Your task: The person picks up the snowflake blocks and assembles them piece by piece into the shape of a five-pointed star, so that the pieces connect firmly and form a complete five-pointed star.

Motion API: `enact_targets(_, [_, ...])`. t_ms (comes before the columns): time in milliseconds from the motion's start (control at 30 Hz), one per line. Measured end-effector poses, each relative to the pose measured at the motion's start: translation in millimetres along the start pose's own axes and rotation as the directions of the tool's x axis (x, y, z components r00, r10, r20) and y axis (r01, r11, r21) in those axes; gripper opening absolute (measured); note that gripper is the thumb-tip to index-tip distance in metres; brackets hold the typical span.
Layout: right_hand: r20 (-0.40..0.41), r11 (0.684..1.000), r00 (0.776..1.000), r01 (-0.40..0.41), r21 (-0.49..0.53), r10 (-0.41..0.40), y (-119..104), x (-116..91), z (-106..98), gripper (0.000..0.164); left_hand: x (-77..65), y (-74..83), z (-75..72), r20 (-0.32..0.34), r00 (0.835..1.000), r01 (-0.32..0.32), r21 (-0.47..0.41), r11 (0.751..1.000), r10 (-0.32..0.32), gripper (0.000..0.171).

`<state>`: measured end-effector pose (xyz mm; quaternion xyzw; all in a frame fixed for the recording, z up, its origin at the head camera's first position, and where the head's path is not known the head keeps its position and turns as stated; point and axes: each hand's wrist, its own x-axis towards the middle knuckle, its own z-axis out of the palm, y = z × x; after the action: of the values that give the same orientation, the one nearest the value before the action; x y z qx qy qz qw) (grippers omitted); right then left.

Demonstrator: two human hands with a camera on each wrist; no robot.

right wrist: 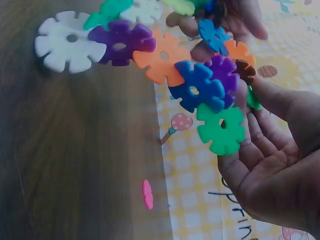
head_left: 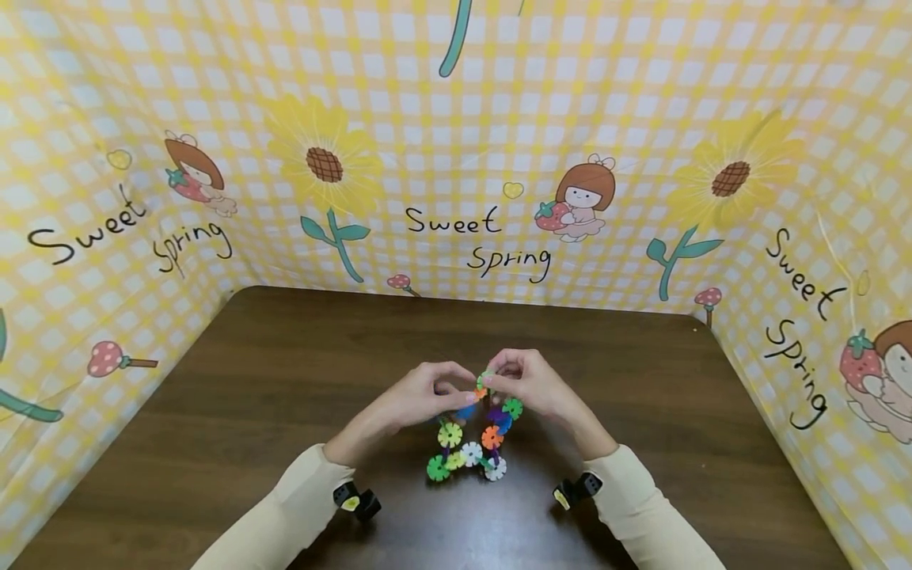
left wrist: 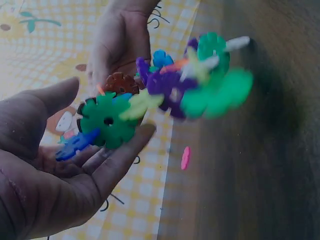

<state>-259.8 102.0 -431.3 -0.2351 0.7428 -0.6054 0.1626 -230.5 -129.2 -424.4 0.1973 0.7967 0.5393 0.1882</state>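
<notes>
A ring-like chain of notched plastic discs, with an orange disc among them, is between the hands above the brown table. My left hand holds its upper left part, thumb and fingers around the pieces. In the left wrist view a green disc and a blue disc lie within that hand's grasp. My right hand pinches the top of the chain by a small green piece. The right wrist view shows its thumb at a brown disc, beside a purple disc. Fingers partly hide the joint between the hands.
A pink disc lies apart on the table, seen in both wrist views. Yellow checked cloth with printed flowers and lettering rises around the table's back and sides. Small black devices are strapped at both wrists.
</notes>
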Motion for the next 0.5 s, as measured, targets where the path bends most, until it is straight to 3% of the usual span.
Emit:
enact_targets(167, [0.127,0.993,0.991,0.051,-0.102,-0.038,0,6,3,0.016,6.0,-5.9,11.6,0.052,0.998,-0.052,0.187,0.981,0.043,0.028])
enact_targets(233, [0.129,0.985,0.991,0.056,-0.164,-0.035,0,8,-1,0.017,6.1,-9.2,14.1,0.057,0.997,-0.069,0.236,0.969,0.057,0.027])
enact_targets(300, [0.081,0.953,0.996,0.067,-0.297,-0.045,3,12,-7,0.016,5.3,-11.7,14.6,0.055,0.997,-0.07,0.248,0.966,0.058,0.029])
enact_targets(367, [-0.014,0.87,0.999,0.031,-0.491,-0.043,7,17,-16,0.015,4.6,-12.6,13.5,0.049,0.997,-0.068,0.248,0.966,0.058,0.031])
enact_targets(433, [-0.103,0.749,0.995,-0.058,-0.66,-0.014,12,22,-24,0.021,4.1,-11.6,11.6,0.042,0.997,-0.069,0.244,0.967,0.06,0.031])
enact_targets(500, [-0.156,0.634,0.987,-0.147,-0.759,0.043,18,28,-30,0.035,4.1,-9.7,9.4,0.038,0.998,-0.064,0.243,0.968,0.056,0.029])
